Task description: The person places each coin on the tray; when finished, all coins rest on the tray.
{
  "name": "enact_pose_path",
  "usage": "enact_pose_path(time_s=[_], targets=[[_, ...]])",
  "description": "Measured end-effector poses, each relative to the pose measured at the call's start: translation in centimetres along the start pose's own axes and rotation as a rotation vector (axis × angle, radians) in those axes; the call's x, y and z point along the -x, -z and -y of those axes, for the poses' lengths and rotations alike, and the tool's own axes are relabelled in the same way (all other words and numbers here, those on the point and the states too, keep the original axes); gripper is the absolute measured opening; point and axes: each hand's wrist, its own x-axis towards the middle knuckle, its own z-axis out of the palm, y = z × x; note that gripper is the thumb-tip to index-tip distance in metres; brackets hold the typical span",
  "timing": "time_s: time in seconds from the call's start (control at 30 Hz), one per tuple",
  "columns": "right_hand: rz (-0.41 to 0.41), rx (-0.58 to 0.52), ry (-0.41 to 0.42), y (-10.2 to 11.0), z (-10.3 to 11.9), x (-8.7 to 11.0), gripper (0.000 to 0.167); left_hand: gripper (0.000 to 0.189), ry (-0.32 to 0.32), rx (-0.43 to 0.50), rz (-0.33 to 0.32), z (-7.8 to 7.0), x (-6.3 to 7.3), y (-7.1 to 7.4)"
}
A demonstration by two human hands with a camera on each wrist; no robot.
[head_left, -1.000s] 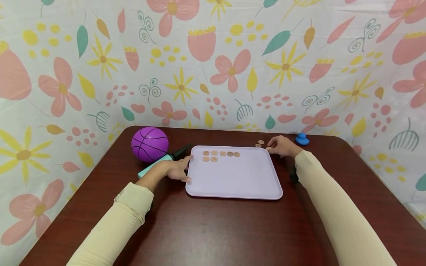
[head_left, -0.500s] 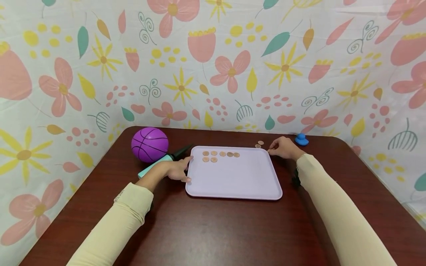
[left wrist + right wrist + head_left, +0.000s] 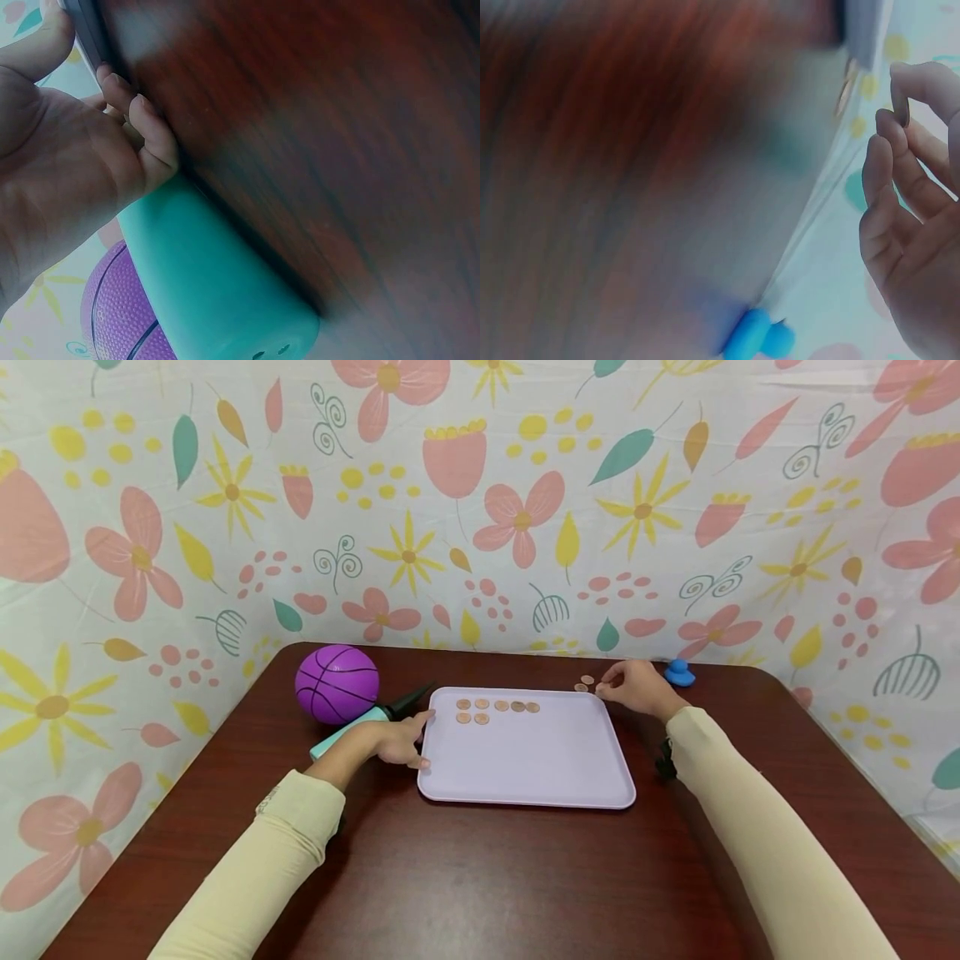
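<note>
A pale lilac tray (image 3: 525, 760) lies on the table. Several copper coins (image 3: 502, 706) sit in its far left part, in a longer row and a pair below. My left hand (image 3: 401, 743) rests at the tray's left edge, thumb and index finger spread apart along the rim, the other fingers loosely bent below it. Just beyond the tray's far right corner, my right hand (image 3: 636, 687) pinches a coin (image 3: 907, 114) between thumb and fingertip, seen edge-on in the right wrist view. Two loose coins (image 3: 587, 680) lie on the table left of those fingertips.
Left of the tray are a purple ball (image 3: 337, 685) and a hair-dryer-like or brush-like object with a turquoise handle (image 3: 217, 270) and dark end, partly behind my left hand. A blue rubber duck (image 3: 679, 673) stands right of my right hand. A flower-patterned cloth (image 3: 480, 527) hangs behind the table (image 3: 480, 877).
My right hand has taken the coin by the tray's corner and lifted it slightly, shifting a little to the left. My left hand and the tray have stayed put.
</note>
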Motion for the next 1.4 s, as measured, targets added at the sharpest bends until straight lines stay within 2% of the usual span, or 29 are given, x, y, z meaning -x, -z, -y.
enact_pose_path(time_s=[0.3, 0.57, 1.0, 1.2, 1.4], targets=[[-0.002, 0.001, -0.019, -0.9, 3.0, -0.5, 0.030, 0.094, 0.005, 0.001, 0.000, -0.2, 0.1, 0.0], [0.015, -0.026, 0.019, -1.1, 5.4, -0.1, 0.024, 0.094, 0.014, -0.003, -0.006, -0.3, 0.2, 0.1], [0.114, -0.074, 0.078, -3.4, 9.5, 0.1, 0.022, 0.094, 0.014, 0.002, -0.004, 0.0, 0.1, 0.0], [0.137, -0.074, 0.127, -4.2, 11.0, 0.0, 0.021, 0.095, 0.018, 0.041, 0.008, 0.3, 0.1, 0.1], [0.172, -0.113, 0.133, -5.1, 12.2, -0.1, 0.018, 0.098, 0.072, 0.131, 0.033, 0.3, 0.1, 0.3]])
